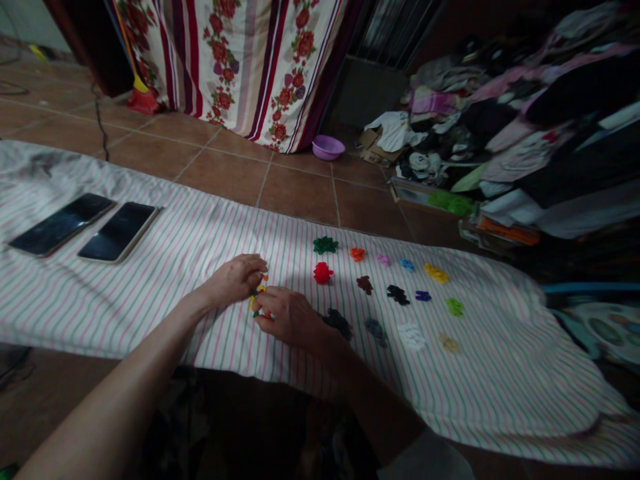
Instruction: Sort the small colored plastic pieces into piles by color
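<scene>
A small cluster of yellow, green and red pieces (253,303) lies on the striped cloth between my hands, partly covered by fingers. My left hand (239,278) rests on the cloth at its upper left, fingers bent together beside an orange piece (266,277); what they hold, if anything, is hidden. My right hand (287,313) reaches in from the right, its thumb and fingers closed on the cluster. Right of my hands sit small piles, among them red (323,273), dark green (325,245), brown (365,285), black (398,295) and white (412,337).
Two phones (61,223) (119,231) lie at the left of the striped cloth (200,220). Beyond it, a purple bowl (328,147) and a red broom (143,100) stand on the tiled floor near a flowered curtain. Clothes (500,120) are heaped at the right.
</scene>
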The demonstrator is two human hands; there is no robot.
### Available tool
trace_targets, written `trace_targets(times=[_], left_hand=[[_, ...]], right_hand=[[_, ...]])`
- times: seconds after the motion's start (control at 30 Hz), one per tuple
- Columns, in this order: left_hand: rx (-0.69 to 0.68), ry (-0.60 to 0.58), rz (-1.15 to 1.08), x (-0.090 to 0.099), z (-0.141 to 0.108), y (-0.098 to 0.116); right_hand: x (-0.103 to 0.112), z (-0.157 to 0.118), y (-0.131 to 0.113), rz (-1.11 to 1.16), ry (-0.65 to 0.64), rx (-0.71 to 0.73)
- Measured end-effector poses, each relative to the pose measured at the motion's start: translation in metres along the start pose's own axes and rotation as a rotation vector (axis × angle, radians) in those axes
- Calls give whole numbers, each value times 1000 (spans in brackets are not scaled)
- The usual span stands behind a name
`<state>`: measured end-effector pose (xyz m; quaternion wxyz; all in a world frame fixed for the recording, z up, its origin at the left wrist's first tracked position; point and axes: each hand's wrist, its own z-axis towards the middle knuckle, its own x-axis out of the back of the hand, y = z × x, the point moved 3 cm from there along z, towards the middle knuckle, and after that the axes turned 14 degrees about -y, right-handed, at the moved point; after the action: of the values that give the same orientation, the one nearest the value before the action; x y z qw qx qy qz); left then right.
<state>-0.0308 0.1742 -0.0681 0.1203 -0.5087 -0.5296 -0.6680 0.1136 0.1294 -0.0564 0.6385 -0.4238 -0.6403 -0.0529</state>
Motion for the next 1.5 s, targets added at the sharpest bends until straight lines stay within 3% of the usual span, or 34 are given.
trace_targets(times=[0.3, 0.57, 0.77, 0.9, 1.1, 1.27, 1.5], left_hand=[[-8, 17, -18, -1, 0, -1], [-19, 11, -14, -1, 0, -1], [-26, 12, -6, 0, 0, 2], [-36, 21, -15, 1, -1, 3], [-32, 9, 2, 2, 0, 4], [8, 3, 21, 3, 0, 5], [-10, 16, 25, 2, 1, 5]], right_hand=[[5, -1, 7, 185, 104, 27], [18, -6, 22, 509, 158, -75], [26, -8, 37, 584, 286, -88], [37, -14, 62, 594, 461, -177], [42, -28, 130, 802, 869, -368], [35, -37, 170, 974, 987, -451], [34, -29, 176, 1127, 1074, -453]])
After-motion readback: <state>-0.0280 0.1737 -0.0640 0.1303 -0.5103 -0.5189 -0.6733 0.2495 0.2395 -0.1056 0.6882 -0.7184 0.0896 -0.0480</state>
